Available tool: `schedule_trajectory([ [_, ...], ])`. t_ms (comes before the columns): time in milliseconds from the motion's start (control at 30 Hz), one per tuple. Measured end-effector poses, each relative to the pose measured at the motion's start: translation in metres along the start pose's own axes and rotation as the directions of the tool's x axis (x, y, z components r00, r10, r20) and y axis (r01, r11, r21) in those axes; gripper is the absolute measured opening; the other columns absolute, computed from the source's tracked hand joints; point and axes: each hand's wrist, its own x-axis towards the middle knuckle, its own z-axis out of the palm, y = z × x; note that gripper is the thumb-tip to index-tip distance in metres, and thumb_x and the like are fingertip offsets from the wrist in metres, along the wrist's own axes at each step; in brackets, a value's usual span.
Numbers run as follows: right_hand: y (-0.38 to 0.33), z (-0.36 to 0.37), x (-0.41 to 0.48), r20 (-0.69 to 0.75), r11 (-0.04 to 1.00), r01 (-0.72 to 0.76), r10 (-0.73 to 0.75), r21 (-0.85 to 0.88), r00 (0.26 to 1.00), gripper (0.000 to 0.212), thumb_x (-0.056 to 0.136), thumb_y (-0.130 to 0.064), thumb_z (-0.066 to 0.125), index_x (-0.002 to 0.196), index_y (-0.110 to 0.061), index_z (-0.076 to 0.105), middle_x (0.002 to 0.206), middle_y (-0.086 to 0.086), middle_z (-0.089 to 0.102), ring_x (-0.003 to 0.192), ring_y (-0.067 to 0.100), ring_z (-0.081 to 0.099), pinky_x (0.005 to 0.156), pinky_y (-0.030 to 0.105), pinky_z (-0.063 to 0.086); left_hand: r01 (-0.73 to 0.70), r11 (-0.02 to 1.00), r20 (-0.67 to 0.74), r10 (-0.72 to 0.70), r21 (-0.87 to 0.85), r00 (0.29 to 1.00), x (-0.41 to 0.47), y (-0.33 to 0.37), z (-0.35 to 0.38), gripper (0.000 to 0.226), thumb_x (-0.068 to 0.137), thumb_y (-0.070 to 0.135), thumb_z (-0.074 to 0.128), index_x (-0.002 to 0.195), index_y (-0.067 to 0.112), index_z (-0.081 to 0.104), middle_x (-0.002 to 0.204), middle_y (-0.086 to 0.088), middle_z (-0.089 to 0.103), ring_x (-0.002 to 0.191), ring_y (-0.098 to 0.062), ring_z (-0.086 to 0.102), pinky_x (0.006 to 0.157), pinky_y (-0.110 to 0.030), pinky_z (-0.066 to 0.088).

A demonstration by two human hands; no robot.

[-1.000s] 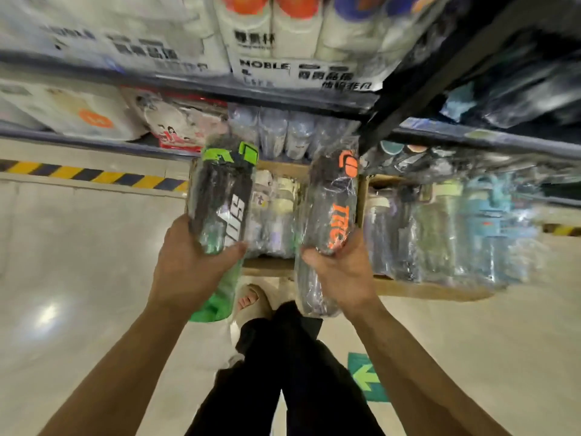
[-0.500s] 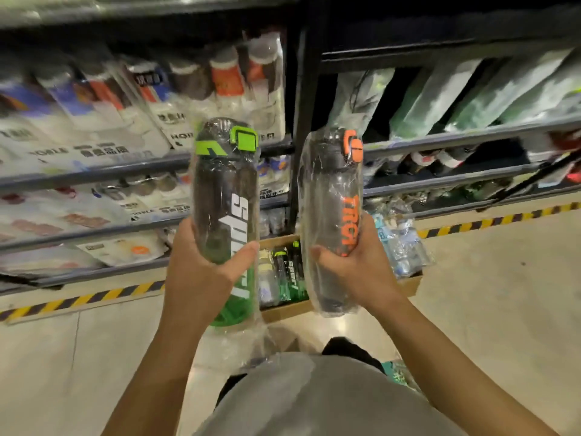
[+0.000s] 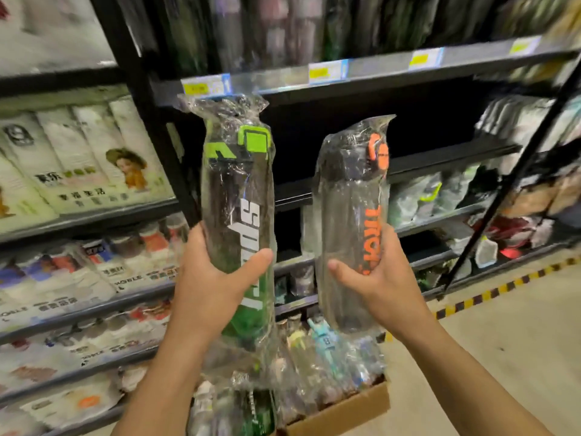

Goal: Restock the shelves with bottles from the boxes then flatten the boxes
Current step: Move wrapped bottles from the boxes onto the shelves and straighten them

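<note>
The left hand (image 3: 217,278) is curled round the lower half of a tall dark translucent bottle with a bright green lid and green base (image 3: 239,199), sealed in a crinkled clear plastic sleeve; the thumb lies across the front just under the white lettering and the fingers wrap behind the left side. The bottle stands nearly upright above the hand, its lid level with the lower edge of a far shelf. To the right, the right hand (image 3: 374,278) grips a second wrapped bottle, dark and clear with an orange lid catch and orange lettering (image 3: 349,215); the thumb presses its front and the fingers curl round its right side. This bottle tilts slightly and sits a little lower than the green one, the two held side by side and apart. Below and between the forearms, an open brown cardboard box (image 3: 345,410) rests on the floor, packed with more plastic-wrapped bottles (image 3: 317,357). Behind the bottles rises a black metal shelving rack (image 3: 141,105), its grey shelf edge (image 3: 377,66) carrying yellow and blue price labels, with a dark bay beneath it. Shelves on the left hold white printed cartons (image 3: 78,152); shelves on the far right hold blurred bagged goods. The pale polished floor (image 3: 503,357) has a yellow-and-black hazard stripe (image 3: 503,287) running along the foot of the rack.
</note>
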Motion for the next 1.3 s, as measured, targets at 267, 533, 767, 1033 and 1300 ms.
schedule_trajectory([
  [267,-0.025,-0.136,0.045,-0.077,0.992,0.122,-0.123,-0.007,0.989,0.081,0.071,-0.048,0.084,0.141,-0.034,0.045,0.12,-0.017,0.067,0.112,0.005,0.066,0.09,0.02,0.053,-0.146,0.986,-0.029,0.144,-0.081,0.989,0.02,0.093,0.111,0.069,0.061,0.069,0.082,0.121,0.048,0.054,0.11,0.028,0.07,0.093,0.007,0.069,0.07,-0.026,0.052],
  [533,-0.036,-0.185,0.14,-0.101,0.973,0.224,-0.229,-0.058,0.968,0.07,0.083,-0.025,0.088,0.136,-0.038,0.044,0.109,-0.033,0.061,0.104,-0.004,0.063,0.083,0.008,0.047,-0.243,0.955,-0.037,0.24,-0.172,0.97,0.098,0.138,0.171,0.073,0.06,0.065,0.085,0.124,0.046,0.055,0.113,0.025,0.071,0.097,0.005,0.07,0.075,-0.027,0.054],
  [767,-0.049,-0.213,0.238,-0.134,0.943,0.317,-0.329,-0.104,0.935,0.075,0.082,-0.017,0.088,0.127,-0.052,0.04,0.107,-0.042,0.059,0.103,-0.013,0.061,0.08,0.005,0.047,-0.322,0.902,-0.073,0.315,-0.286,0.946,0.197,0.166,0.215,0.066,0.059,0.065,0.087,0.116,0.05,0.057,0.11,0.022,0.073,0.095,0.001,0.072,0.078,-0.033,0.056],
  [1033,-0.064,-0.253,0.356,-0.152,0.879,0.474,-0.476,-0.049,0.866,0.071,0.081,-0.023,0.088,0.139,-0.02,0.046,0.106,-0.034,0.062,0.104,-0.005,0.064,0.083,0.01,0.049,-0.502,0.775,-0.238,0.442,-0.384,0.865,0.292,0.211,0.255,0.067,0.057,0.068,0.091,0.116,0.058,0.06,0.117,0.015,0.075,0.106,-0.009,0.073,0.081,-0.028,0.06],
  [1300,-0.073,-0.283,0.497,-0.108,0.811,0.562,-0.552,0.161,0.827,0.089,0.071,-0.034,0.089,0.143,-0.027,0.037,0.126,-0.012,0.065,0.121,0.013,0.065,0.098,0.026,0.055,-0.615,0.682,-0.443,0.446,-0.396,0.778,0.371,0.24,0.318,0.089,0.063,0.052,0.095,0.14,0.039,0.054,0.134,0.01,0.069,0.123,-0.013,0.066,0.095,-0.025,0.056],
])
